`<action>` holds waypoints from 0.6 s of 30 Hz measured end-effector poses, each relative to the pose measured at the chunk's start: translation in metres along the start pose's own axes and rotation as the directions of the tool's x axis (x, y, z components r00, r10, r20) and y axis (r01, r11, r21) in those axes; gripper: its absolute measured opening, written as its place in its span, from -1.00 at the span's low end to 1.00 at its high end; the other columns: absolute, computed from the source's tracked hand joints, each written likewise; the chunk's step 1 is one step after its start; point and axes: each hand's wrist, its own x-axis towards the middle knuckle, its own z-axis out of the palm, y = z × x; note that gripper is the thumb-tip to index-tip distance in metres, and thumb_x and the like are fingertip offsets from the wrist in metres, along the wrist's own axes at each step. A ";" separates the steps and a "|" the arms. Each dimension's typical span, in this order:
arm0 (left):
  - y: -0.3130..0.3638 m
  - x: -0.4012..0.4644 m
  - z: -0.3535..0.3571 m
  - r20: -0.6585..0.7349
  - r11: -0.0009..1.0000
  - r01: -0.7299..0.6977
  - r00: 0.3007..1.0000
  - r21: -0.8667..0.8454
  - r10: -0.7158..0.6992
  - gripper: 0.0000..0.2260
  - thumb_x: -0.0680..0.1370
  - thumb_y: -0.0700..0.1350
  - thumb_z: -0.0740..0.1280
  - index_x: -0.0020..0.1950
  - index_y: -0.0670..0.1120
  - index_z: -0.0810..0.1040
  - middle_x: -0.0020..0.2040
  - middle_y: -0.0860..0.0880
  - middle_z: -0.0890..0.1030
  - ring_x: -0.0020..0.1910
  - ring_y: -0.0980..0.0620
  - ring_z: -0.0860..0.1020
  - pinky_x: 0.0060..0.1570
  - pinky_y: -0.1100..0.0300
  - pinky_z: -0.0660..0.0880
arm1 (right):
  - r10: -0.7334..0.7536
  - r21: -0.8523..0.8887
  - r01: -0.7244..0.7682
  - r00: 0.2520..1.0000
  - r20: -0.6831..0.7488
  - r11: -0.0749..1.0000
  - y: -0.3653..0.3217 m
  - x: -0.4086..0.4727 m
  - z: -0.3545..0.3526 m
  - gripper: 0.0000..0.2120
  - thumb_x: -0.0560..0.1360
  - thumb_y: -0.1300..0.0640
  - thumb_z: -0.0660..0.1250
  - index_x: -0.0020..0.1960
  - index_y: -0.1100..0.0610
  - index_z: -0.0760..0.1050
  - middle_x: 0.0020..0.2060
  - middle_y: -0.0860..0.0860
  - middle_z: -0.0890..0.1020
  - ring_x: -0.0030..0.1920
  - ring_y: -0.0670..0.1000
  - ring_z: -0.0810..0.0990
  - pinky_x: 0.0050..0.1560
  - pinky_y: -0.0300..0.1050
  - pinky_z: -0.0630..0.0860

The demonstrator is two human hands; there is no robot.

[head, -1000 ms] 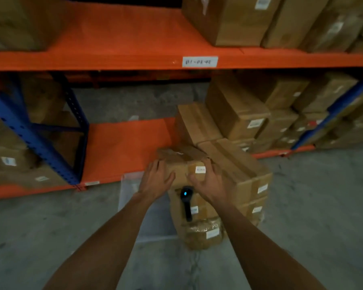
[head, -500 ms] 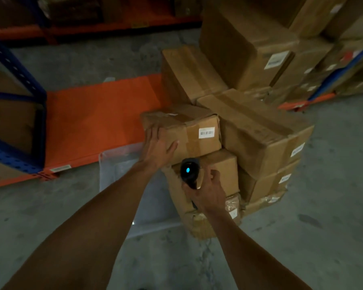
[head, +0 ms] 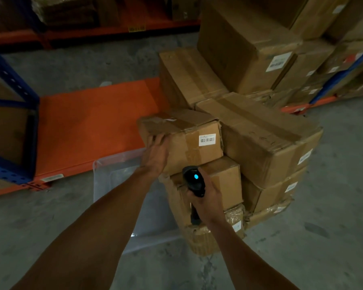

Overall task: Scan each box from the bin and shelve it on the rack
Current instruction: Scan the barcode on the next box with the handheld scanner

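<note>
Cardboard box (head: 189, 141) with a barcode label (head: 207, 139) tops the carton stack at centre; left hand (head: 155, 155) presses flat against its 9 o'clock corner, fingers straight. Right hand (head: 208, 199), at 6 o'clock below the box, grips a black handheld scanner (head: 194, 183). Clear plastic bin (head: 122, 166) sits at 8 o'clock.

Dim light falls on a grey concrete floor (head: 333, 185), stained and cracked. Blue uprights (head: 11, 78) and orange beams (head: 117, 32) frame the racking, with an orange deck (head: 92, 124) low at left.
</note>
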 end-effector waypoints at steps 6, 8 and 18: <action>0.016 0.022 -0.009 0.100 0.984 0.171 0.981 -0.056 -0.165 -0.46 0.61 -0.03 0.33 0.57 0.05 0.25 0.49 -0.14 0.16 0.47 -0.25 0.10 0.38 -0.24 0.30 | 0.050 0.325 -0.013 0.993 -0.105 0.946 -0.019 0.012 -0.039 -0.38 0.46 0.23 0.54 0.37 -0.26 0.49 0.07 -0.36 0.65 0.11 -0.23 0.64 -0.04 -0.34 0.61; 0.019 0.026 -0.003 0.138 0.950 0.288 0.953 -0.123 -0.271 -0.50 0.63 -0.06 0.29 0.55 0.15 0.26 0.55 -0.18 0.04 0.54 -0.27 0.01 0.42 -0.35 0.18 | 0.038 0.390 0.011 0.992 -0.118 0.921 -0.024 0.019 -0.051 -0.42 0.48 0.24 0.50 0.31 -0.32 0.49 0.06 -0.46 0.60 0.11 -0.29 0.62 -0.04 -0.36 0.61; 0.023 0.026 0.016 0.234 0.844 0.436 0.897 -0.314 -0.376 -0.24 0.48 0.28 0.40 0.57 0.32 0.06 0.62 -0.07 -0.26 0.55 -0.38 0.02 0.53 -0.14 0.10 | -0.010 0.465 0.036 0.998 -0.058 0.885 -0.027 0.059 -0.086 -0.49 0.60 0.16 0.40 0.41 -0.27 0.36 0.21 -0.07 0.60 0.02 0.04 0.71 -0.11 0.03 0.71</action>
